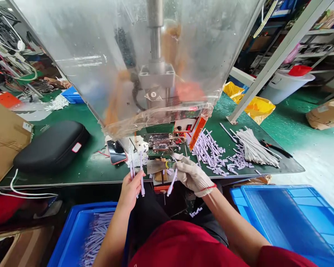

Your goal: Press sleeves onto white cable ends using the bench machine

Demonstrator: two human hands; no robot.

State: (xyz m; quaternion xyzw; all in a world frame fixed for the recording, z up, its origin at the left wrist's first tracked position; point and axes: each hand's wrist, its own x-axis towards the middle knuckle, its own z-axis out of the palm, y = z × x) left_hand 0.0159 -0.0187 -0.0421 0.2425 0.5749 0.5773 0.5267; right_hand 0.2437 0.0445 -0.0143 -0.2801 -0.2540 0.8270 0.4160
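Note:
My bare left hand [131, 190] is closed around several thin lavender strips [141, 181], held nearly upright at the table's front edge. My right hand [193, 174], in a white work glove, grips a scraper [156, 166] with a flat metal blade pointing left. A lavender strip with a pale end [172, 184] hangs down from the same glove. Behind the hands, a metal mould block [160, 142] sits under the press ram [156, 70]. Small offcuts lie scattered around it. The scraper's handle is partly hidden by the glove.
A cloudy plastic shield [80, 48] hangs before the press. At right lie a lavender heap [207, 152], white cable ties [256, 148] and pliers [278, 149]. A phone [117, 151] and black case [52, 146] are left. Blue bins [68, 233] flank my lap.

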